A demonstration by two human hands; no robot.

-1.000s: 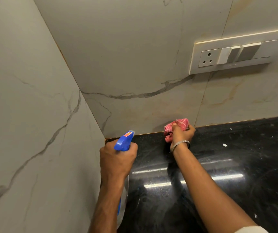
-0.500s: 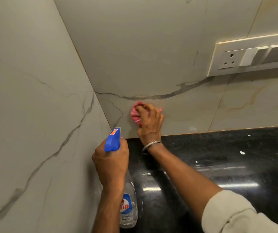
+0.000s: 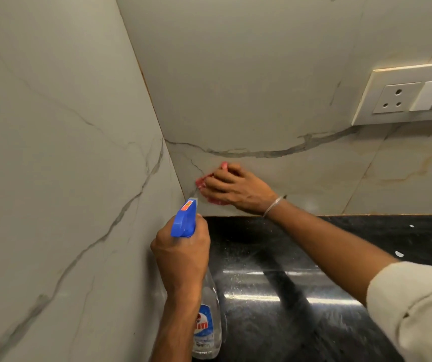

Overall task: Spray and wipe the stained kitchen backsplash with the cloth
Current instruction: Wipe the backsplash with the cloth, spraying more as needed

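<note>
Held the pink cloth (image 3: 200, 183) bunched under the right hand (image 3: 235, 189), fingers bent over it, and pressed it against the backsplash (image 3: 262, 74) low down, near the inside corner and just above the table (image 3: 340, 244). Left only scraps of the cloth showing: at the fingertips, at the hand's 9 o'clock edge and under the palm. Wore a thin metal bangle (image 3: 273, 207) on the right wrist and a pale sleeve (image 3: 418, 309) pushed up the forearm, out at 4 o'clock in the view.

Gripped the spray bottle (image 3: 183, 218) round its neck with the left hand (image 3: 181, 257), clenched tight, at about 6 o'clock in the view. Pointed its blue head toward 12 o'clock, at the corner, with the nozzle near the cloth but apart from it. Could not tell whether a finger lay on the trigger. Let the clear body with its blue label hang below the fist, by the table's left edge; could not tell whether it touched the table.

Stood close to a marble-look side wall (image 3: 53, 152) filling the 9 o'clock half. Saw a grey vein (image 3: 262, 153) curving across the backsplash just above the right hand, brownish streaks at 3 o'clock, and a white socket plate (image 3: 397, 97) at 2 o'clock, cut off by the frame edge. Noted white specks and bright reflections on the glossy black table.
</note>
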